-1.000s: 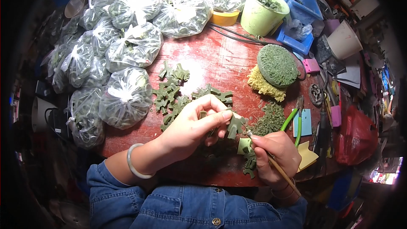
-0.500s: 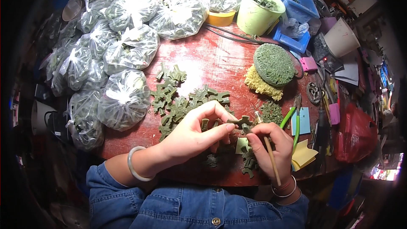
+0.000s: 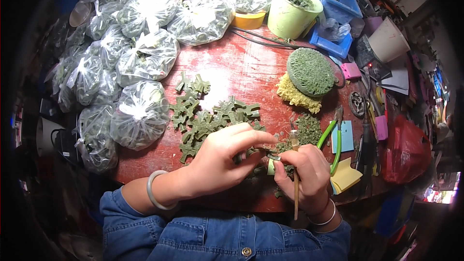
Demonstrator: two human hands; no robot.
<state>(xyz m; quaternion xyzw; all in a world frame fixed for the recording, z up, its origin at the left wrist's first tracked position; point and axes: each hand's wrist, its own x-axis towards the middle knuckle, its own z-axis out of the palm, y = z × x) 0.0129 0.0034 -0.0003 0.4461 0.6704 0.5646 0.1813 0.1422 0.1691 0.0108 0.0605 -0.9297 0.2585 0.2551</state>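
My left hand (image 3: 220,159), closed, pinches a small dark-green moulded piece (image 3: 273,156) between thumb and fingers; much of the piece is hidden. On its right end rest the fingertips of my right hand (image 3: 309,169). That hand also grips a slim tool with a wooden handle (image 3: 296,193) and a metal collar, its narrow tip pointing away from me. To the left and beyond lies a heap of similar green branched pieces (image 3: 205,121). Beneath the hands, a pale green paper (image 3: 271,166) and more green bits are partly covered.
Knotted clear bags (image 3: 141,111) of green pieces crowd the left. Beyond the right hand lie green crumbs (image 3: 309,128), green-handled pliers (image 3: 338,145), yellow notes (image 3: 347,176) and a round green sponge-like pad (image 3: 311,71) on yellow sponge. A pale green bucket (image 3: 292,19) and blue trays (image 3: 333,5) stand behind.
The wooden-handled tool has swung more upright. My left forefinger has stretched over the green piece, which is turned and more covered now; my right hand has shifted slightly left.
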